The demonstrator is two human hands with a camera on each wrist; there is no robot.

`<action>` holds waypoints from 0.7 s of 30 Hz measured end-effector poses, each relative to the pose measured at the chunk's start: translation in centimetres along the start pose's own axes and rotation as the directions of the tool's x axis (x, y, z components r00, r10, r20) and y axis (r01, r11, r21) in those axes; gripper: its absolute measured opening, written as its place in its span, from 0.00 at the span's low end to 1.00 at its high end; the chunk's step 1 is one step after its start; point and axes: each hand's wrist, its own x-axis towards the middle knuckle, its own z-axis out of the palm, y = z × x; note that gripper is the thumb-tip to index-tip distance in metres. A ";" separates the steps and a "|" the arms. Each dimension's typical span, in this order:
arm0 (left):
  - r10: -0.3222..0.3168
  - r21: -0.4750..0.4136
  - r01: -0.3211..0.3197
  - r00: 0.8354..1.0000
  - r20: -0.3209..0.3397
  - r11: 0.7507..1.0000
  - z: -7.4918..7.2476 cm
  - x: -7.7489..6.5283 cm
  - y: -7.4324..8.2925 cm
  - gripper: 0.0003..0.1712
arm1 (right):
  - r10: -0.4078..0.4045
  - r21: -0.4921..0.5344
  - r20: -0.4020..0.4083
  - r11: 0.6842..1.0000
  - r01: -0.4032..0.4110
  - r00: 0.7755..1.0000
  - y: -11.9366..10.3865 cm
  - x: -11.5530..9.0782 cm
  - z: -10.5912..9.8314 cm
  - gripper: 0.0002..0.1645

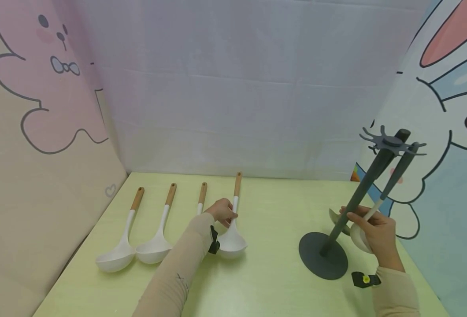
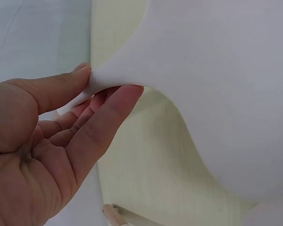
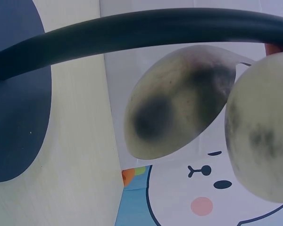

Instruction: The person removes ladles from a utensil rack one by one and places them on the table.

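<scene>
My left hand [image 1: 222, 211] pinches the white neck of a ladle [image 1: 232, 242] with a wooden-tipped handle, its bowl toward me on the table. In the left wrist view, thumb and fingers [image 2: 106, 122] press on the neck from both sides. My right hand [image 1: 376, 226] grips the post of a dark utensil stand [image 1: 358, 191], thumb in front and fingers behind. Between that hand's thumb and fingers passes the shaft of a dark-handled ladle [image 1: 396, 174] hanging from the stand's hooks. Behind the post hangs another utensil with a metallic-looking bowl [image 3: 179, 103].
To the left lie more white ladles with wooden handle ends: one at the far left [image 1: 118, 257], one beside it [image 1: 154, 248], and one [image 1: 202, 193] partly hidden by my left arm. The stand's round base [image 1: 316, 259] is on the pale table [image 1: 273, 273]. Printed cloth walls surround it.
</scene>
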 end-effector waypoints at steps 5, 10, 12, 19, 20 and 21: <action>-0.003 0.014 0.003 1.000 0.022 1.000 0.1 -0.4 -0.3 0.06 | 0.003 0.005 -0.005 1.000 -0.003 1.000 -0.3 -0.2 0.2 0.11; -0.017 0.019 0.016 0.999 0.043 1.000 0.3 -0.7 -0.4 0.04 | -0.006 0.006 -0.013 1.000 0.006 1.000 -0.4 -0.3 0.3 0.12; -0.024 0.025 0.023 0.999 0.045 0.999 0.4 -0.5 -0.7 0.04 | -0.013 0.009 -0.015 1.000 0.013 1.000 -0.4 -0.3 0.4 0.12; -0.065 0.053 0.062 0.996 0.054 0.997 0.7 0.3 -1.5 0.04 | -0.060 0.037 0.003 0.998 0.059 0.998 -0.4 -0.4 0.5 0.13; -0.071 0.059 0.068 0.996 0.052 0.996 0.8 0.3 -1.6 0.05 | -0.063 0.043 0.005 0.997 0.063 0.998 -0.4 -0.4 0.5 0.13; -0.075 0.064 0.072 0.996 0.050 0.995 0.8 0.4 -1.6 0.06 | -0.061 0.037 0.001 0.997 0.061 0.998 -0.4 -0.4 0.5 0.13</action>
